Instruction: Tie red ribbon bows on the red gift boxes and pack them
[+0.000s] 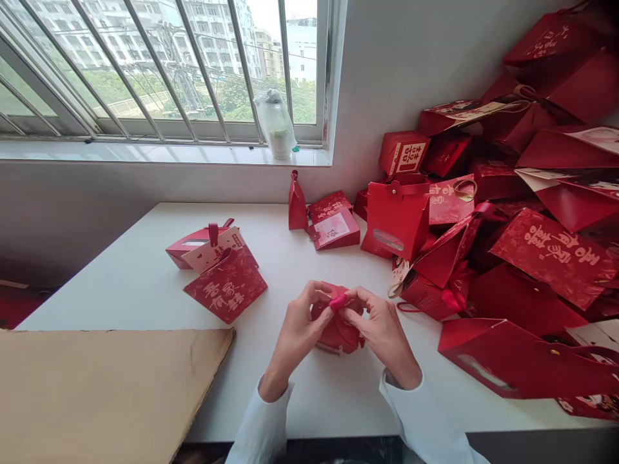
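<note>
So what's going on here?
One person is working at a white table with bare hands. Their left hand and right hand pinch a pink ribbon above a small red bundle. A heap of red gift bags and boxes fills the right side, and a cardboard sheet lies at the near left.

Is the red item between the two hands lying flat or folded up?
Folded up: the red item forms a bunched, rounded shape between the left hand and right hand.
</note>
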A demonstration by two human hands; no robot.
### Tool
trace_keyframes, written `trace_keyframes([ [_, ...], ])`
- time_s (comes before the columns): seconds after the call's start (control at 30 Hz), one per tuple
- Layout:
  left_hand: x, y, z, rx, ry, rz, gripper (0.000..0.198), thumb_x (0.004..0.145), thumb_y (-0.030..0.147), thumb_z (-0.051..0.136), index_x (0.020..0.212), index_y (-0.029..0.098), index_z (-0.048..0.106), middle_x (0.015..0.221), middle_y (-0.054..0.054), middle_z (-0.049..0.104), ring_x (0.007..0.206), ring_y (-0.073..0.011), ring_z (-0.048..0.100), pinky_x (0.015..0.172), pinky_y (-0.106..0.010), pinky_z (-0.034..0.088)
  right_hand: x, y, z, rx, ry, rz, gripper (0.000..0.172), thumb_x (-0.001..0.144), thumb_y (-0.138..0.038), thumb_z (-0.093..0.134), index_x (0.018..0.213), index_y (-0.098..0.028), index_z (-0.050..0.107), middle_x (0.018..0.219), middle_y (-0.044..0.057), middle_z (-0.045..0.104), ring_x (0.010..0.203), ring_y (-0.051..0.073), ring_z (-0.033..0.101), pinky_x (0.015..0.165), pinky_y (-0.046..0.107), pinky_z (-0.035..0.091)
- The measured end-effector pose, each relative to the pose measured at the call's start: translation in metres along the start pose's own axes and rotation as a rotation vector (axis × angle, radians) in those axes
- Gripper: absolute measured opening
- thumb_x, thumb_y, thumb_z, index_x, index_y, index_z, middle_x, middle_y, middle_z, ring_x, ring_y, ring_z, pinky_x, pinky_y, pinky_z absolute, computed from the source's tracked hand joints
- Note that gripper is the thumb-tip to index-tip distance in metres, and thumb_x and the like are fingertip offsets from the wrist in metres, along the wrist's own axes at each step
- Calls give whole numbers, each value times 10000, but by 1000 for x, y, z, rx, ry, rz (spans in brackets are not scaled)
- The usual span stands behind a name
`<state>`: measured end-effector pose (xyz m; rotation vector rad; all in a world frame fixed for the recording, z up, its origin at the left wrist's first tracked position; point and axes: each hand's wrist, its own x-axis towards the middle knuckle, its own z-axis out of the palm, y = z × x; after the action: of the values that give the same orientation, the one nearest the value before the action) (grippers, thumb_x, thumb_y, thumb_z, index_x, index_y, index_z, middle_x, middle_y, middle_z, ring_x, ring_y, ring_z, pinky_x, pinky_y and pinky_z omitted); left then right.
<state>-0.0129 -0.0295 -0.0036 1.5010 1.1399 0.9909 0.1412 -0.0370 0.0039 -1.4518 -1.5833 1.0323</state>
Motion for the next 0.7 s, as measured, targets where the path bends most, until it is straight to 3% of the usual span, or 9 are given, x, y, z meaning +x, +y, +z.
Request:
trace_keyframes([
  [0.1, 1, 0, -4, -15, -47, -13, 206, 847, 285, 556, 1028, 194, 516, 930, -42, 701, 897, -176, 632, 719, -249, 473, 4, 3, -2, -17, -21, 30, 191, 774, -246, 533, 918, -221, 656, 680, -14, 675, 603, 144, 573, 541, 218, 409],
  [0.23, 3, -4, -3, -5, -10, -17, 250, 853, 305, 551, 1070, 190, 505, 881, -36, 699, 827, -165, 626, 716, -258, 465, 9, 3, -7, -56, -64, 17, 276, 763, -233, 530, 1003, -230, 667, 656, -30, 657, 595, 136, 559, 543, 213, 398],
  [0.47, 4, -8, -1, -71, -4, -64, 321, 846, 373, 560, 1108, 202, 489, 881, -26, 691, 758, -143, 618, 627, -220, 457, 21, 3, -15, -114, -213, -47, 190, 750, -241, 511, 773, -205, 696, 646, -30, 626, 593, 125, 519, 554, 218, 371],
  [0.7, 1, -4, -4, -39, -35, -63, 319, 851, 349, 561, 1126, 206, 482, 882, -33, 694, 851, -172, 633, 702, -248, 492, 22, 5, -11, -167, -160, -12, 144, 725, -236, 511, 704, -201, 649, 572, -40, 602, 538, 112, 495, 523, 208, 346],
])
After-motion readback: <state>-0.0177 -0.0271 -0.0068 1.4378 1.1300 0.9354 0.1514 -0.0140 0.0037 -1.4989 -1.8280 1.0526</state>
